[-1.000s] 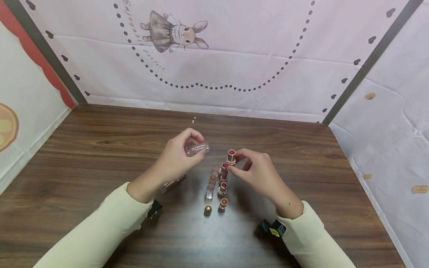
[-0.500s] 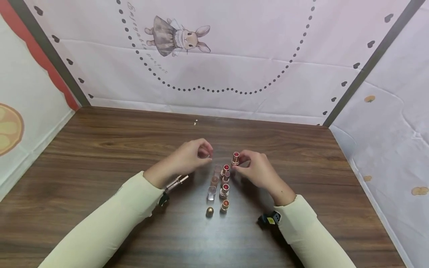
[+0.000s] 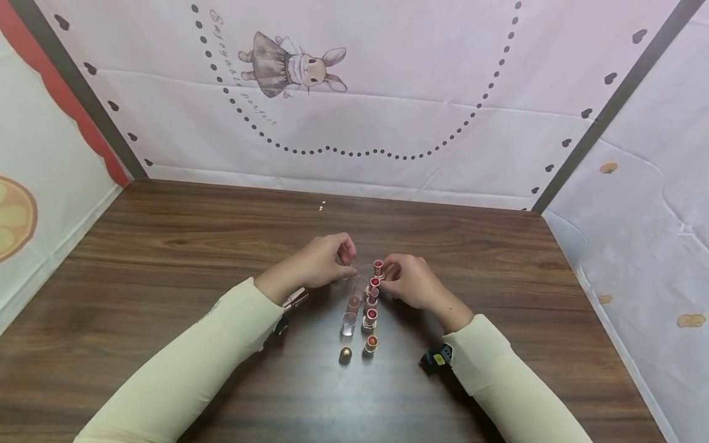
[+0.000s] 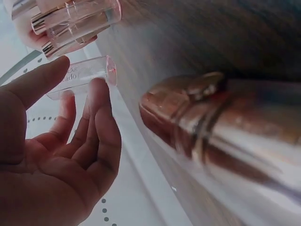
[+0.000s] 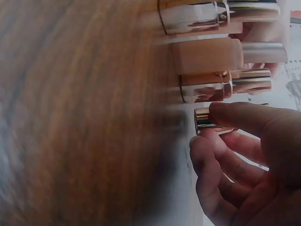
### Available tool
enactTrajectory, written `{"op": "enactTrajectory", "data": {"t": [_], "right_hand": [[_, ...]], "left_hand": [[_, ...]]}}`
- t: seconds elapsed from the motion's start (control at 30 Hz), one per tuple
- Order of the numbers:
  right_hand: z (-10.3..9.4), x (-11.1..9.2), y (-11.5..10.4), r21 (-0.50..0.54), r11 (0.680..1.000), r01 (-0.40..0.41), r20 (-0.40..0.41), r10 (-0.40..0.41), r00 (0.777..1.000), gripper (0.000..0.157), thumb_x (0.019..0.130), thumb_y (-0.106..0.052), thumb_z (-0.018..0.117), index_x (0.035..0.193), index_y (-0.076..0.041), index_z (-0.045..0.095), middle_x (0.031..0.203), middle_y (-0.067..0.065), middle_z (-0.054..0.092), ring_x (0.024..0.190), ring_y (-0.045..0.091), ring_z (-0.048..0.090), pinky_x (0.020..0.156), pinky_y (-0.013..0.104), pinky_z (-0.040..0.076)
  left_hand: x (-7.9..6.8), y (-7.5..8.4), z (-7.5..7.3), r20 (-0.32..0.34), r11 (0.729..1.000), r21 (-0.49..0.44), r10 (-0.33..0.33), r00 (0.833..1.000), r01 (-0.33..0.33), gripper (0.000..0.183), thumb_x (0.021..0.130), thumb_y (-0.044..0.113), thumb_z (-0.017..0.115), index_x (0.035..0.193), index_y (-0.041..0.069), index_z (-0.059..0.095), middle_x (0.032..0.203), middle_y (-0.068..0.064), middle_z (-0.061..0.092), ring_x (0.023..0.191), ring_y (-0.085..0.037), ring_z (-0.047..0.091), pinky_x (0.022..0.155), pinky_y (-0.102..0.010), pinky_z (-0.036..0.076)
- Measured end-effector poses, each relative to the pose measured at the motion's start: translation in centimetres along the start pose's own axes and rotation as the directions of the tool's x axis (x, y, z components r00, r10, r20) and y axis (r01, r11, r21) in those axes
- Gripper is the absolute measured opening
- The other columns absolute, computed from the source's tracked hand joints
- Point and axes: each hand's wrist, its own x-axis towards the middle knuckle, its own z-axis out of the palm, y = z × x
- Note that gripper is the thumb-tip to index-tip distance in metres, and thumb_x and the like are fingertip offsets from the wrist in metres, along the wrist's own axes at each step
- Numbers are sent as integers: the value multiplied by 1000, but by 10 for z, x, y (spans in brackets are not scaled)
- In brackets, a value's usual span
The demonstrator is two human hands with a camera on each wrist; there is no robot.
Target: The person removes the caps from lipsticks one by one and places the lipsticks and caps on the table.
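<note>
My left hand pinches a clear lipstick cap with printed lettering between thumb and fingertips, at the far end of a row of caps. My right hand pinches an uncapped red lipstick by its gold base, low at the far end of the lipstick row. Several uncapped lipsticks stand upright in that row, among them a red one and an orange one. Left of them stand a clear cap, a brownish cap and a small gold cap.
A capped lipstick lies on the wooden table by my left wrist, looming large in the left wrist view. Two tiny white bits lie near the back. A printed cloth wall rises behind the table.
The left hand has lowered its clear cap rightward and nearer, to the far end of the cap row. The right hand has brought its red lipstick down into line with the other lipsticks.
</note>
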Motion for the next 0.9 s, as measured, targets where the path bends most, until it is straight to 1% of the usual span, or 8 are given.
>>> {"op": "enactTrajectory", "data": {"t": [0.13, 0.3, 0.43, 0.53, 0.63, 0.8, 0.9], "right_hand": [[2, 1, 1, 6, 1000, -12, 13, 12, 1000, 21, 85, -8, 76, 104, -4, 68, 77, 5, 73, 56, 8, 63, 55, 24, 50], [3, -1, 2, 22, 999, -44, 13, 44, 999, 21, 86, -7, 75, 105, -4, 67, 75, 4, 72, 54, 10, 61, 51, 25, 49], [3, -3, 3, 53, 995, -79, 30, 78, 997, 24, 87, -8, 74, 109, -4, 67, 75, 3, 71, 53, 12, 61, 48, 27, 50], [2, -5, 2, 70, 992, -103, 43, 100, 994, 26, 88, -10, 73, 113, -5, 67, 76, 2, 71, 53, 13, 62, 48, 28, 51], [2, -7, 1, 75, 991, -109, 51, 105, 993, 30, 90, -11, 72, 119, -5, 66, 76, 2, 72, 53, 13, 62, 48, 29, 52], [2, -11, 0, 110, 986, -127, 65, 120, 991, 38, 93, -9, 67, 130, -2, 61, 75, 5, 72, 52, 13, 62, 49, 29, 52], [2, -13, -1, 151, 977, -148, 88, 136, 987, 41, 95, -9, 64, 135, -2, 57, 76, 7, 73, 53, 15, 64, 50, 32, 54]], "left_hand": [[6, 0, 3, 6, 1000, 14, -8, 1000, 8, 31, 83, 15, 80, 104, 9, 59, 98, -5, 68, 91, -19, 64, 86, -35, 51], [10, 1, 7, 30, 1000, 24, -15, 999, 14, 32, 82, 14, 81, 105, 7, 59, 98, -6, 67, 92, -20, 63, 87, -35, 50], [12, 2, 10, 40, 999, 23, -26, 999, 25, 31, 82, 12, 80, 104, 7, 60, 96, -5, 67, 90, -19, 63, 86, -35, 50], [13, 3, 12, 32, 999, 20, -28, 999, 27, 30, 82, 11, 80, 105, 6, 60, 94, -5, 68, 88, -18, 64, 85, -34, 50], [13, 3, 13, 27, 999, 11, -31, 999, 30, 31, 82, 9, 79, 106, 5, 60, 93, -5, 68, 87, -18, 64, 83, -34, 50], [13, 3, 13, 39, 999, 16, -43, 998, 42, 31, 83, 11, 79, 108, 7, 61, 90, -4, 69, 81, -16, 63, 78, -31, 51], [12, 3, 13, 56, 999, 12, -53, 997, 52, 30, 85, 11, 78, 110, 8, 62, 88, -4, 69, 75, -14, 63, 71, -27, 51]]}}
